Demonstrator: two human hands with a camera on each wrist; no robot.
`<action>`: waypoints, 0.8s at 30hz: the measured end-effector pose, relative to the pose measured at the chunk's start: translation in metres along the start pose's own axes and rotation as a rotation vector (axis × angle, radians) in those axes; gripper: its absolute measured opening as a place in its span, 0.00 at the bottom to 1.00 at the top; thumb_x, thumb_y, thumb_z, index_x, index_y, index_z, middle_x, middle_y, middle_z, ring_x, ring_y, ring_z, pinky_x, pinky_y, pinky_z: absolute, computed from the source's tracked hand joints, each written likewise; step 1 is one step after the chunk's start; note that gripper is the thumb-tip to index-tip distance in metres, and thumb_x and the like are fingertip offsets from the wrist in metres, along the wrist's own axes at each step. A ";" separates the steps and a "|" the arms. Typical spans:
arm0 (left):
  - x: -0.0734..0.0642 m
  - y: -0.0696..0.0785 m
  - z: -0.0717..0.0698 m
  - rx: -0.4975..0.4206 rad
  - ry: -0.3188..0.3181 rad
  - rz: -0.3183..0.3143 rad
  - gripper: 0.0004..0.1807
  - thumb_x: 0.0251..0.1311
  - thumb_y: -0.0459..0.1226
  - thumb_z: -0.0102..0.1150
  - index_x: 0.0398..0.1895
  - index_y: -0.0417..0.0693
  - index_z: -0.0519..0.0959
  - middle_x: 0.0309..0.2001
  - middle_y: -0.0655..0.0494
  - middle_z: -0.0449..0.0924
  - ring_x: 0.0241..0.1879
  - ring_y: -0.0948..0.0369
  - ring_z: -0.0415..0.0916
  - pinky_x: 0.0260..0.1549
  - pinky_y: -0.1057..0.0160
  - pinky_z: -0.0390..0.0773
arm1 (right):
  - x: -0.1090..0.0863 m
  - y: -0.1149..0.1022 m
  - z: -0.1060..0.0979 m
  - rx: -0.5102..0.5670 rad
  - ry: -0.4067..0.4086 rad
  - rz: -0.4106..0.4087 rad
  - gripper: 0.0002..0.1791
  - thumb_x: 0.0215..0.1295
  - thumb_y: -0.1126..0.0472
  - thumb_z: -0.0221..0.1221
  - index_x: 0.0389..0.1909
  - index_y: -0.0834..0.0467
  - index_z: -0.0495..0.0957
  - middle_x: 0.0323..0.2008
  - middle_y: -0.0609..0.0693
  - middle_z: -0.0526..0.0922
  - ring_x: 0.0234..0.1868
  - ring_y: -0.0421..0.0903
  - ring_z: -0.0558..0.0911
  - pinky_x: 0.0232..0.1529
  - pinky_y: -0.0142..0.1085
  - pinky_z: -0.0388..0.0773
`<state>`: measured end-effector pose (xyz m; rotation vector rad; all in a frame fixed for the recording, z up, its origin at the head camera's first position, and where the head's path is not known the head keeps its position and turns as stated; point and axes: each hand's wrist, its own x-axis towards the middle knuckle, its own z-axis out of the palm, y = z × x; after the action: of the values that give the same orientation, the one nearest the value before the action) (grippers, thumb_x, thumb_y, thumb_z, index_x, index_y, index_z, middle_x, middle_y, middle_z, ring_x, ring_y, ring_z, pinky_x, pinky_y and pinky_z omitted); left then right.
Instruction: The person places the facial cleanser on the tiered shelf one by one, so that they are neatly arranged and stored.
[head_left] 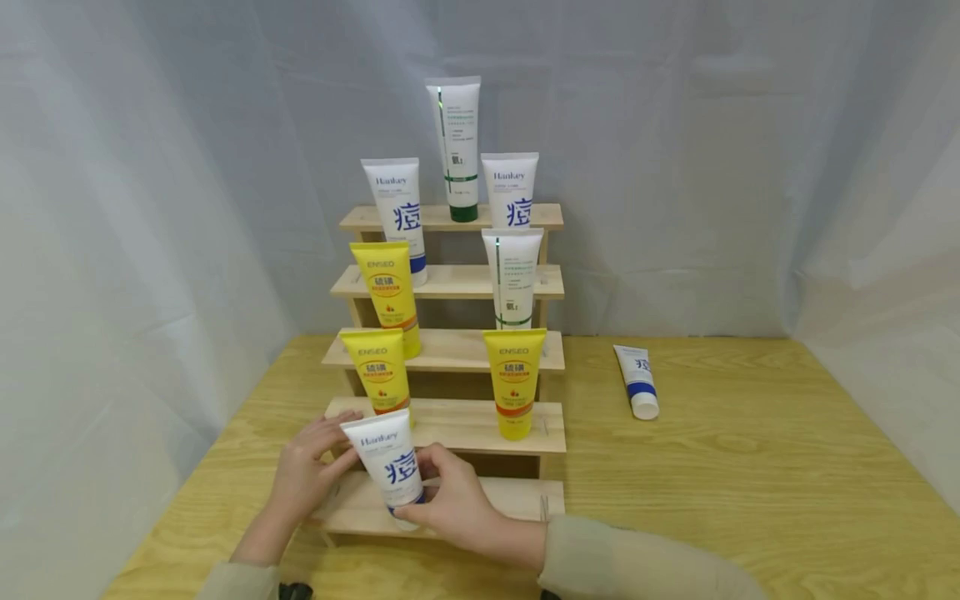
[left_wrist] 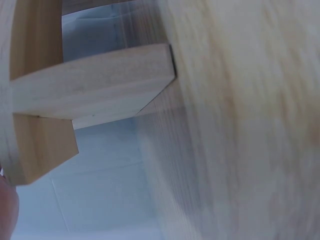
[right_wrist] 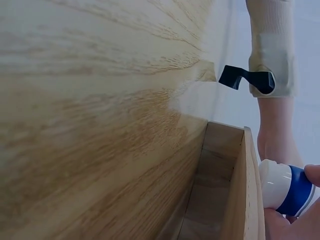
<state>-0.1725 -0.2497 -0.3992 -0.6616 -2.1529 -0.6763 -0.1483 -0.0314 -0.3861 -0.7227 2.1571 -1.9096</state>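
Observation:
In the head view my right hand grips a white Hankey tube with blue print, its thumb near the cap. The tube leans slightly, cap down, close over the lowest step of a wooden stepped rack. The right wrist view shows its white cap and blue band beside the step's edge. My left hand lies at the rack's left side, fingers loosely bent beside the second step, partly behind the tube's top. A bit of that hand shows at the edge of the left wrist view.
Yellow ENSEO tubes stand on the middle steps. White-and-green tubes and other Hankey tubes stand higher up. Another Hankey tube lies on the wood-grain table, right of the rack. A grey curtain hangs behind.

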 end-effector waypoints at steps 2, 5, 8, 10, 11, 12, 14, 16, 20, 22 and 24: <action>0.000 -0.001 0.000 0.001 -0.003 -0.003 0.18 0.50 0.49 0.58 0.27 0.42 0.81 0.40 0.46 0.80 0.40 0.50 0.77 0.56 0.71 0.57 | 0.000 0.002 0.002 -0.016 0.000 -0.012 0.25 0.38 0.75 0.68 0.40 0.63 0.68 0.37 0.48 0.75 0.39 0.40 0.76 0.36 0.26 0.75; 0.000 -0.001 0.000 0.001 -0.003 -0.004 0.17 0.48 0.46 0.61 0.28 0.39 0.80 0.40 0.45 0.79 0.40 0.49 0.77 0.56 0.73 0.56 | 0.001 0.003 0.004 -0.025 -0.005 -0.027 0.25 0.38 0.73 0.68 0.39 0.62 0.68 0.37 0.47 0.75 0.39 0.39 0.76 0.36 0.26 0.74; 0.000 -0.002 0.000 0.002 0.000 -0.004 0.19 0.48 0.47 0.60 0.29 0.38 0.80 0.40 0.43 0.79 0.40 0.49 0.77 0.56 0.73 0.56 | 0.002 0.001 0.005 -0.024 -0.007 -0.036 0.25 0.39 0.73 0.68 0.39 0.62 0.68 0.37 0.47 0.75 0.39 0.39 0.75 0.37 0.26 0.74; -0.001 -0.002 0.001 0.001 0.001 -0.011 0.23 0.50 0.52 0.56 0.29 0.37 0.80 0.39 0.43 0.79 0.40 0.50 0.77 0.56 0.73 0.56 | 0.003 0.000 0.006 -0.027 -0.009 -0.038 0.25 0.39 0.73 0.68 0.39 0.62 0.68 0.37 0.47 0.74 0.39 0.39 0.75 0.37 0.26 0.74; -0.001 -0.002 0.001 0.003 0.001 -0.014 0.26 0.51 0.54 0.54 0.29 0.37 0.80 0.39 0.43 0.79 0.40 0.51 0.77 0.56 0.73 0.56 | 0.003 0.000 0.006 -0.031 -0.011 -0.036 0.25 0.39 0.73 0.68 0.39 0.62 0.68 0.37 0.47 0.74 0.39 0.39 0.76 0.37 0.26 0.74; -0.001 -0.002 0.002 0.004 0.000 -0.020 0.28 0.51 0.56 0.51 0.30 0.37 0.80 0.39 0.43 0.79 0.40 0.51 0.77 0.56 0.73 0.56 | 0.004 0.000 0.007 -0.038 -0.011 -0.039 0.25 0.38 0.73 0.68 0.39 0.62 0.68 0.37 0.47 0.74 0.39 0.39 0.76 0.37 0.26 0.74; -0.001 -0.002 0.002 -0.001 -0.001 -0.024 0.31 0.52 0.58 0.48 0.31 0.36 0.80 0.39 0.42 0.79 0.41 0.52 0.77 0.56 0.73 0.56 | 0.005 0.001 0.008 -0.047 -0.011 -0.042 0.25 0.39 0.73 0.68 0.39 0.62 0.68 0.37 0.47 0.75 0.39 0.39 0.76 0.37 0.26 0.74; -0.001 -0.002 0.002 0.003 -0.003 -0.024 0.29 0.51 0.56 0.52 0.32 0.36 0.79 0.40 0.43 0.79 0.41 0.52 0.77 0.56 0.73 0.55 | 0.005 0.002 0.008 -0.052 -0.011 -0.042 0.25 0.39 0.73 0.68 0.39 0.62 0.68 0.37 0.47 0.75 0.39 0.38 0.76 0.37 0.25 0.74; -0.001 -0.002 0.001 0.001 0.004 -0.004 0.20 0.44 0.45 0.63 0.32 0.36 0.80 0.40 0.43 0.79 0.40 0.50 0.77 0.56 0.72 0.57 | 0.005 0.002 0.009 -0.062 -0.014 -0.042 0.24 0.39 0.73 0.68 0.39 0.62 0.68 0.36 0.47 0.75 0.38 0.38 0.76 0.36 0.25 0.74; 0.000 -0.001 0.001 0.000 0.006 0.004 0.17 0.42 0.42 0.64 0.31 0.36 0.80 0.40 0.44 0.79 0.40 0.50 0.77 0.55 0.71 0.58 | 0.005 0.003 0.009 -0.071 -0.016 -0.042 0.25 0.40 0.73 0.68 0.39 0.61 0.68 0.36 0.47 0.75 0.38 0.38 0.76 0.36 0.25 0.74; 0.000 0.000 0.000 -0.003 0.009 0.009 0.17 0.45 0.43 0.63 0.31 0.37 0.80 0.40 0.44 0.79 0.40 0.50 0.77 0.56 0.70 0.58 | 0.005 0.003 0.009 -0.084 -0.019 -0.045 0.25 0.40 0.73 0.68 0.40 0.61 0.68 0.36 0.47 0.75 0.37 0.38 0.76 0.36 0.25 0.74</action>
<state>-0.1728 -0.2497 -0.3991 -0.6682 -2.1398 -0.6773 -0.1492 -0.0412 -0.3898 -0.8082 2.2401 -1.8349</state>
